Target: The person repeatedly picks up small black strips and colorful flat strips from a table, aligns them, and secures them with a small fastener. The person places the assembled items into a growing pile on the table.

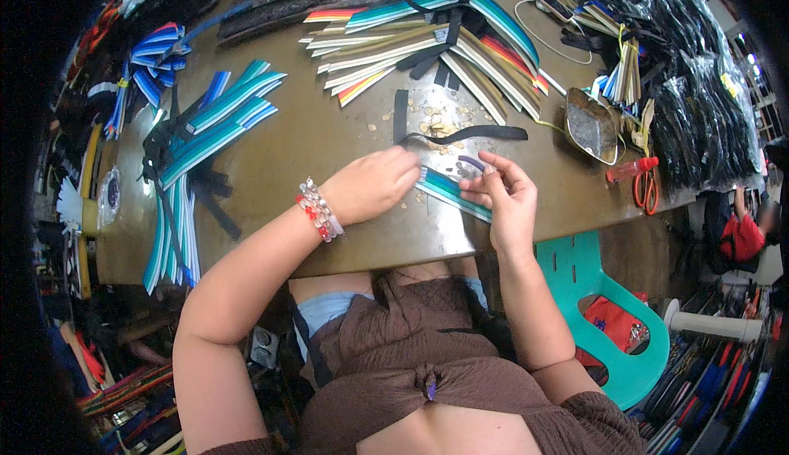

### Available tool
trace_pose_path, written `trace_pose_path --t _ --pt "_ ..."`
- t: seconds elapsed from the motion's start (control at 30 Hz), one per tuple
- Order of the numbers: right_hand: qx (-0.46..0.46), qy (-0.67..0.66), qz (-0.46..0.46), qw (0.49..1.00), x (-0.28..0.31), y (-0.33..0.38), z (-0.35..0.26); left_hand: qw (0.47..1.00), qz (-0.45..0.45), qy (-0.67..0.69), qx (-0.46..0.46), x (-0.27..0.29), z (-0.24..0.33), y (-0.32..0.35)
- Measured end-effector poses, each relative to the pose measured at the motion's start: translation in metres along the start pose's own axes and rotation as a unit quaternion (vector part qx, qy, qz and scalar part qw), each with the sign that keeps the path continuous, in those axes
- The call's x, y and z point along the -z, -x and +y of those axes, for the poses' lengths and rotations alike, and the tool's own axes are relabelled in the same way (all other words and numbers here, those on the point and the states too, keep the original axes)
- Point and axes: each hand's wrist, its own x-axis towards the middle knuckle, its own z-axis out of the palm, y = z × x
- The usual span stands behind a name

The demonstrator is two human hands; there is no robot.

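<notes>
In front of me a teal, blue and white striped strap [454, 193] lies between my hands, its left end at the fingertips of my left hand [374, 182]. Those fingers are pinched together there, and a black strap [481, 133] runs right from just beyond them. What exactly they grip is partly hidden. My right hand [508, 198] is raised over the strap's right part, thumb and fingers closed around a small tool with a curved dark purple part [471, 161]. The rest of that tool is hard to make out.
Striped strap bundles lie at the left [215, 130] and far middle [427, 40]. Small tan scraps [444, 114] are scattered ahead. At right are a metal tray [591, 124], orange-handled scissors [647, 189], a phone [548, 1] and plastic-wrapped black goods [699, 118]. A green chair [604, 315] stands below the edge.
</notes>
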Motion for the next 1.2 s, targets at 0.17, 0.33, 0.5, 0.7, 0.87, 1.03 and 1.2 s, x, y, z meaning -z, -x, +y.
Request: trace_pose_path --t 0.17,0.33,0.5,0.7,0.87,1.03,1.2 --pt "0.024 0.063 -0.007 0.998 -0.015 -0.007 0.013 0.984 -0.019 0.165 0.064 0.010 -0.011 -0.001" --pt "0.038 -0.003 -0.008 0.999 -0.010 -0.007 0.019 0.998 -0.007 0.058 -0.020 0.005 -0.007 0.005" --pt "0.057 -0.015 0.001 0.998 -0.011 -0.006 0.020 0.989 0.087 0.102 0.065 0.008 -0.006 0.004" --pt "-0.049 -0.030 0.020 0.998 -0.016 -0.012 0.006 0.955 0.148 0.156 0.202 0.006 -0.004 -0.002" --pt "0.032 0.081 0.002 0.996 -0.032 -0.025 0.008 0.959 0.161 0.098 0.212 -0.011 -0.001 -0.011" --pt "0.064 0.231 -0.005 0.971 -0.040 -0.026 0.025 0.915 0.224 0.180 0.284 -0.020 -0.001 -0.006" --pt "0.064 0.235 0.031 0.969 -0.043 -0.027 0.029 0.911 0.232 0.190 0.284 -0.023 -0.001 -0.003"
